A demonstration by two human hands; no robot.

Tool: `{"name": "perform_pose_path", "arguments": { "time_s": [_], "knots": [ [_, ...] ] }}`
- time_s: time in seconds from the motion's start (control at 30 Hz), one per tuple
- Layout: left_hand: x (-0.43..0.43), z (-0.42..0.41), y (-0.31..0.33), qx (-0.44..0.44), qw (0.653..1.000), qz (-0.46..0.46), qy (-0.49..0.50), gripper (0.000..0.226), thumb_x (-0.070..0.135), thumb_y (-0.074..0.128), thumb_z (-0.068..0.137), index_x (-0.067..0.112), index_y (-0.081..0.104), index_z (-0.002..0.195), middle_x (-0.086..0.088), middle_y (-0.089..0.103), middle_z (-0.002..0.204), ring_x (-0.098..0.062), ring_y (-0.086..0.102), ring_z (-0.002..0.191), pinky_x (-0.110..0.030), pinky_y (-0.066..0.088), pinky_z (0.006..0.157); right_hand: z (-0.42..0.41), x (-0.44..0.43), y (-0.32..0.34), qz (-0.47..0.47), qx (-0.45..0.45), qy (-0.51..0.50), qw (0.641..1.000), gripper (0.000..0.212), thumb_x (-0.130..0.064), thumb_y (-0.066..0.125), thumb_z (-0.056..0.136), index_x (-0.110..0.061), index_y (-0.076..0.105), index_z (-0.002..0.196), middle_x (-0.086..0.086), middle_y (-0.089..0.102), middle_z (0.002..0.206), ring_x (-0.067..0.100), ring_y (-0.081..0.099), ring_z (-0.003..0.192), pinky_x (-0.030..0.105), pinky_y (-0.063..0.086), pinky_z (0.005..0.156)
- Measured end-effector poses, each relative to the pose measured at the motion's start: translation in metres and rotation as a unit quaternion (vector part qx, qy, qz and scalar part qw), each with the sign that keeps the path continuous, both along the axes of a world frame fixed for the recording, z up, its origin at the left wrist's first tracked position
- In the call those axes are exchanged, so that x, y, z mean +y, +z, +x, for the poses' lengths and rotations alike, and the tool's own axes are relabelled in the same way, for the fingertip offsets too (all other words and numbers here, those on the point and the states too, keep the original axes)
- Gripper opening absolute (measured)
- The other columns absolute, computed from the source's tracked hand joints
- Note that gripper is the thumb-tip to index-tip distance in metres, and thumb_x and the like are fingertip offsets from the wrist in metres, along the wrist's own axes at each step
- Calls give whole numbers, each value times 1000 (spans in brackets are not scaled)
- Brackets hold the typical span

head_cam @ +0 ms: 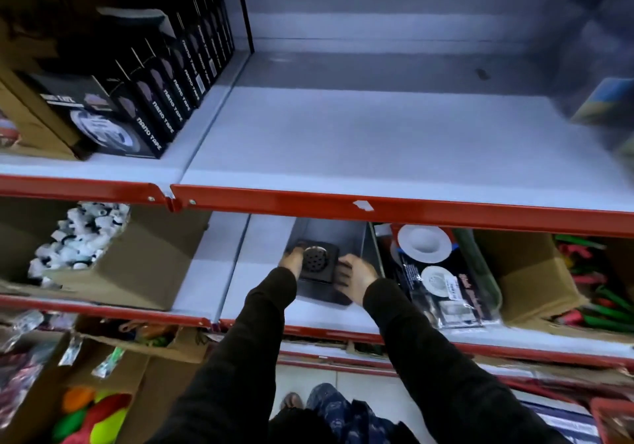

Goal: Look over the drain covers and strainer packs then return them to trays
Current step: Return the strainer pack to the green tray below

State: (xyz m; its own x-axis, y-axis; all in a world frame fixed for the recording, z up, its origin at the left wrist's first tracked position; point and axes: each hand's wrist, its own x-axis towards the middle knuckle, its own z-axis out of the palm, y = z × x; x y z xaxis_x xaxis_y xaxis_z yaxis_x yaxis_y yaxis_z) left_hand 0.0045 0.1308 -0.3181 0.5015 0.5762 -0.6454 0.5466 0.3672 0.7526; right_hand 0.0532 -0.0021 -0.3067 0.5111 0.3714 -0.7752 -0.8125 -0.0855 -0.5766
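A square black drain cover [317,261] with a round perforated metal centre lies in a clear plastic tray [346,234] on the middle shelf. My left hand [292,259] grips its left edge and my right hand [356,276] grips its right edge. To the right, a second clear tray [489,279] holds strainer packs [434,272] with white round strainers on dark cards. The red shelf lip above hides the backs of both trays.
The upper shelf [360,141] carries black nano tape boxes [164,100] at the left. Cardboard boxes flank the trays: white fittings [80,241] on the left, red and green items [590,289] on the right. Lower boxes hold colourful goods.
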Motion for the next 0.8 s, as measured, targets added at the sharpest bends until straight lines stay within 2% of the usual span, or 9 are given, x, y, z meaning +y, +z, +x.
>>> {"name": "perform_pose_path", "arguments": {
  "time_s": [0.2,0.3,0.4,0.47,0.53,0.6,0.67,0.73,0.8],
  "knots": [
    [13,3,-21,70,995,-9,-68,58,30,44,101,-4,37,147,-19,39,154,-35,40,141,-35,31,119,7,25,-29,-71,-35,-68,995,27,-3,46,95,-9,52,69,8,54,74,19,49,68,27,41,64],
    [16,-1,-30,103,984,31,-140,57,34,43,102,0,38,147,-19,37,155,-35,37,143,-34,29,119,9,25,-32,-116,-50,-22,992,26,-4,48,92,-10,51,67,7,53,73,19,48,67,28,37,61],
    [22,2,-30,137,966,59,-210,55,31,43,102,-1,39,146,-20,38,154,-34,38,141,-32,31,114,20,22,-60,-189,-101,94,972,10,-21,55,82,-15,52,74,12,57,87,29,55,86,38,45,77],
    [27,6,-27,163,939,96,-285,51,27,47,101,0,44,143,-19,45,150,-34,44,137,-32,35,111,21,23,-60,-242,-145,190,940,11,-27,55,80,-16,55,79,12,59,92,30,55,97,46,47,96],
    [28,9,-22,190,896,151,-372,42,20,51,97,3,53,136,-17,56,139,-34,53,128,-33,43,105,13,30,-30,-292,-214,271,892,25,-25,55,88,-6,63,102,17,63,108,32,58,106,43,46,100],
    [30,11,-23,189,864,205,-419,45,13,55,93,7,50,137,-18,55,138,-33,55,124,-34,48,105,13,39,-23,-340,-303,341,822,34,-20,56,92,-4,58,123,18,60,127,33,56,119,37,46,102],
    [31,14,-28,151,848,254,-441,60,19,57,92,14,36,147,-14,40,151,-31,44,135,-33,38,114,18,45,-27,-348,-381,390,763,56,-17,66,86,-8,46,138,16,48,143,32,47,131,36,39,110],
    [36,17,-33,121,833,278,-462,56,36,47,97,21,33,148,-9,34,156,-26,37,141,-27,29,116,23,52,-33,-347,-384,469,716,73,-13,71,80,-11,38,145,16,41,149,34,42,136,38,36,113],
    [39,18,-32,112,833,266,-471,47,33,40,101,23,37,146,-12,38,154,-28,39,140,-33,28,116,27,54,-38,-353,-391,524,669,75,-15,73,78,-12,39,145,17,41,148,35,42,135,39,37,112]
  ]
}}
